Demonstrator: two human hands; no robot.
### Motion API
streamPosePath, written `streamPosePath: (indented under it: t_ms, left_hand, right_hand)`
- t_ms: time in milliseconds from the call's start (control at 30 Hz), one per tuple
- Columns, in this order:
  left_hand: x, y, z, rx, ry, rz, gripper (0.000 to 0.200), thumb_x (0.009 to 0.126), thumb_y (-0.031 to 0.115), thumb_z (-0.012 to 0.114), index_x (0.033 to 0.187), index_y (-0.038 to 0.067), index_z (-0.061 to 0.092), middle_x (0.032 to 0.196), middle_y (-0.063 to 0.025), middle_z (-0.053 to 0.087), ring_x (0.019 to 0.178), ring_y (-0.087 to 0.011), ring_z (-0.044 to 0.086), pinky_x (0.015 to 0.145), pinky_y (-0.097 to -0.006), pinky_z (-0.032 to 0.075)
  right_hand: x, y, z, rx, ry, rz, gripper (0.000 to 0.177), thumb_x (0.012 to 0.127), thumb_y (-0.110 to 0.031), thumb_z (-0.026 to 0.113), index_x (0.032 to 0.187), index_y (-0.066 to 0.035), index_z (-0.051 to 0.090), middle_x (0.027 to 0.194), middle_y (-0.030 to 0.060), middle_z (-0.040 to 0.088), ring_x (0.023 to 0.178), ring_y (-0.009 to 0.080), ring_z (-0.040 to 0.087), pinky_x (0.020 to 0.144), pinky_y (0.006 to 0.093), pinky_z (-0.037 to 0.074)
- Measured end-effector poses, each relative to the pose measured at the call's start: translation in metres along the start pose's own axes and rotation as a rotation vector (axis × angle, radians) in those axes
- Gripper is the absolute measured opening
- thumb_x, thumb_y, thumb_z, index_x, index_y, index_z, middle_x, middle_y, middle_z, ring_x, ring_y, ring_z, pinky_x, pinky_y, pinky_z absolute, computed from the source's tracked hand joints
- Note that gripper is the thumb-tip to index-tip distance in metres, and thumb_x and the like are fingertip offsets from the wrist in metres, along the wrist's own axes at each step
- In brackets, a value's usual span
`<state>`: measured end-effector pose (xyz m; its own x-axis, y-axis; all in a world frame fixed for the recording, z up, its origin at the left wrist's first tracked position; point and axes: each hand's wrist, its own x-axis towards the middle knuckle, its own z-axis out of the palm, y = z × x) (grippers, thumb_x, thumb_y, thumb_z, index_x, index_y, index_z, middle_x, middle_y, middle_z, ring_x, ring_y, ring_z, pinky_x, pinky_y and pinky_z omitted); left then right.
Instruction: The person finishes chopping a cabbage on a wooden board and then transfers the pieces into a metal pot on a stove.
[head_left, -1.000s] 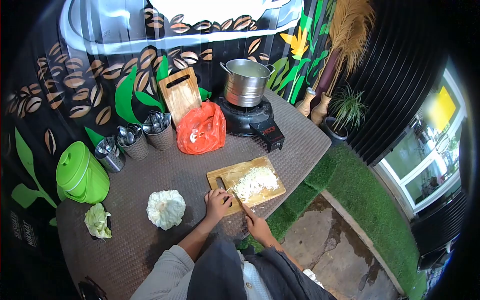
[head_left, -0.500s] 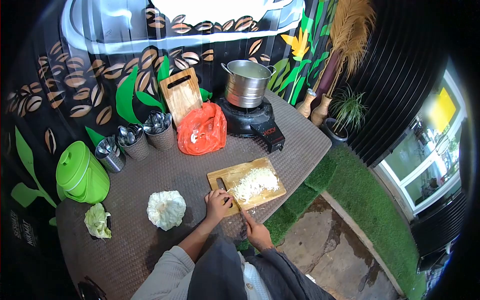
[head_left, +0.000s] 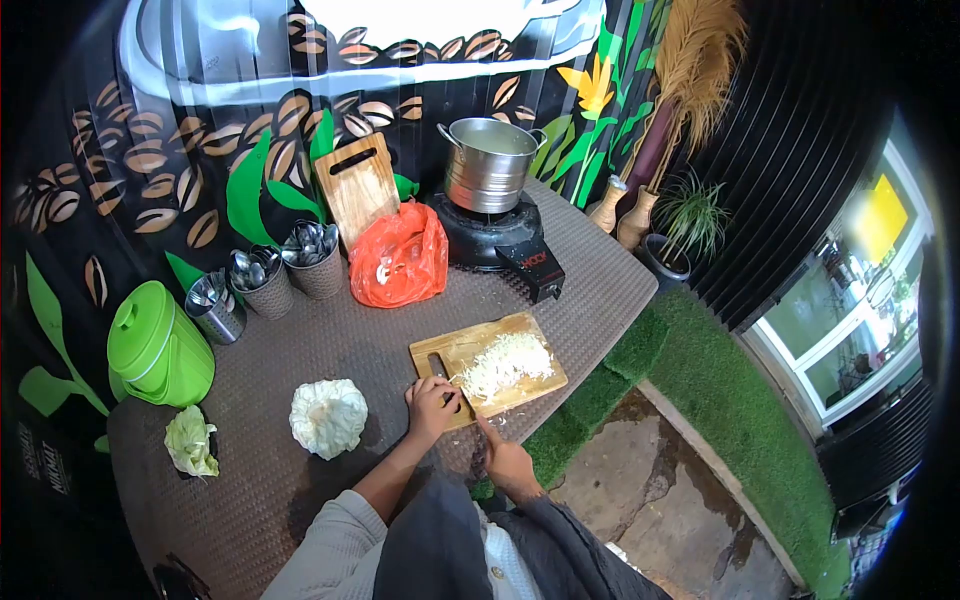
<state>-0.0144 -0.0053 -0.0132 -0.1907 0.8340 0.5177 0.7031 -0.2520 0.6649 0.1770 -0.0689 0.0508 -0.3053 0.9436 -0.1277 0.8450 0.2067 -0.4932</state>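
A wooden cutting board (head_left: 440, 348) lies near the table's front right edge, with a heap of shredded cabbage (head_left: 508, 366) on it. My left hand (head_left: 431, 408) is at the board's left end, fingers curled down beside the shreds. What lies under those fingers is hidden. My right hand (head_left: 509, 466) grips a knife (head_left: 469, 402) at the board's near edge, forefinger stretched forward. The thin blade sits between my left fingers and the heap. Left of my hands rests a whole pale cabbage (head_left: 329, 419), and farther left some loose green cabbage leaves (head_left: 191, 442).
A metal pot (head_left: 489, 168) stands on a black portable stove (head_left: 487, 238) at the back. Nearby are an orange-red plastic bag (head_left: 400, 258), an upright wooden board (head_left: 358, 190), cups of cutlery (head_left: 265, 285) and a green lidded bucket (head_left: 160, 350). The table's edge (head_left: 612, 338) curves close on the right.
The view has shifted slightly. My right hand and the knife have moved a little at the board's near edge. My left hand stays at the board's left end.
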Motion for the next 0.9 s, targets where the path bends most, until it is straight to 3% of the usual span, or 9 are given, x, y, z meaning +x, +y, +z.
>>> streamPosePath:
  t_ms: [100,167,300,367,500,567,667,900]
  left_hand:
    - [-0.001,0.001,-0.001,0.02,0.003,-0.004,0.011,0.078,0.018,0.079,0.085,0.013,0.072,0.096,0.0013,0.063,0.103,-0.0213,0.058,0.095,-0.0414,0.034]
    - [0.0,0.002,-0.002,0.006,0.001,-0.012,0.011,0.079,0.018,0.078,0.085,0.013,0.072,0.096,0.0012,0.063,0.103,-0.021,0.058,0.095,-0.0412,0.034]
    - [0.0,0.002,-0.003,0.02,-0.008,0.019,0.011,0.079,0.019,0.078,0.086,0.014,0.072,0.096,0.001,0.063,0.102,-0.0208,0.057,0.094,-0.0412,0.034]
    - [0.0,0.005,-0.004,0.046,-0.016,0.026,0.011,0.079,0.019,0.078,0.087,0.015,0.072,0.096,0.0008,0.063,0.102,-0.0205,0.057,0.094,-0.0412,0.033]
    - [0.001,0.007,-0.006,0.026,-0.022,0.014,0.012,0.079,0.018,0.078,0.088,0.015,0.072,0.098,0.0008,0.063,0.104,-0.0206,0.056,0.095,-0.0415,0.033]
    - [0.001,0.012,-0.008,0.05,0.0,-0.004,0.013,0.078,0.019,0.078,0.088,0.014,0.071,0.1,0.0008,0.061,0.107,-0.0213,0.054,0.097,-0.0422,0.032]
    - [0.001,0.009,-0.008,0.081,-0.003,-0.005,0.015,0.076,0.02,0.08,0.088,0.015,0.071,0.102,-0.0001,0.061,0.11,-0.0233,0.054,0.097,-0.043,0.033]
    - [0.0,0.008,-0.007,0.068,0.007,-0.017,0.013,0.077,0.02,0.079,0.084,0.014,0.071,0.1,0.001,0.061,0.11,-0.0225,0.053,0.098,-0.0434,0.032]
  right_hand:
    - [0.005,0.012,0.009,0.066,0.025,0.002,0.056,0.097,-0.018,0.052,0.151,-0.031,0.039,0.078,0.0245,0.067,0.071,0.039,0.068,0.066,0.0484,0.053]
    - [0.016,0.037,0.027,0.525,0.228,-0.258,0.054,0.098,-0.016,0.054,0.15,-0.026,0.042,0.079,0.025,0.067,0.067,0.0307,0.068,0.066,0.0411,0.053]
    - [0.011,0.037,0.013,0.503,0.197,-0.255,0.052,0.098,-0.014,0.055,0.148,-0.023,0.044,0.077,0.0256,0.065,0.063,0.0227,0.064,0.065,0.0366,0.05]
    - [-0.002,0.013,-0.01,0.427,0.034,-0.004,0.055,0.098,-0.015,0.053,0.15,-0.029,0.04,0.084,0.0273,0.067,0.078,0.0448,0.066,0.071,0.0456,0.054]
    - [-0.004,0.011,0.001,0.347,0.053,0.01,0.055,0.098,-0.016,0.052,0.15,-0.03,0.04,0.081,0.0275,0.066,0.075,0.0444,0.066,0.069,0.0483,0.053]
    - [-0.004,0.014,0.009,0.291,0.117,-0.067,0.054,0.098,-0.018,0.054,0.149,-0.031,0.042,0.074,0.0275,0.062,0.066,0.0437,0.062,0.064,0.0459,0.051]
    - [-0.006,0.01,0.009,0.256,0.12,-0.061,0.055,0.097,-0.018,0.054,0.15,-0.031,0.04,0.075,0.0285,0.063,0.072,0.0449,0.064,0.066,0.0509,0.05]
    - [-0.006,0.007,0.009,0.232,0.087,-0.028,0.055,0.097,-0.018,0.053,0.15,-0.031,0.041,0.074,0.0286,0.063,0.071,0.0452,0.064,0.066,0.052,0.05]
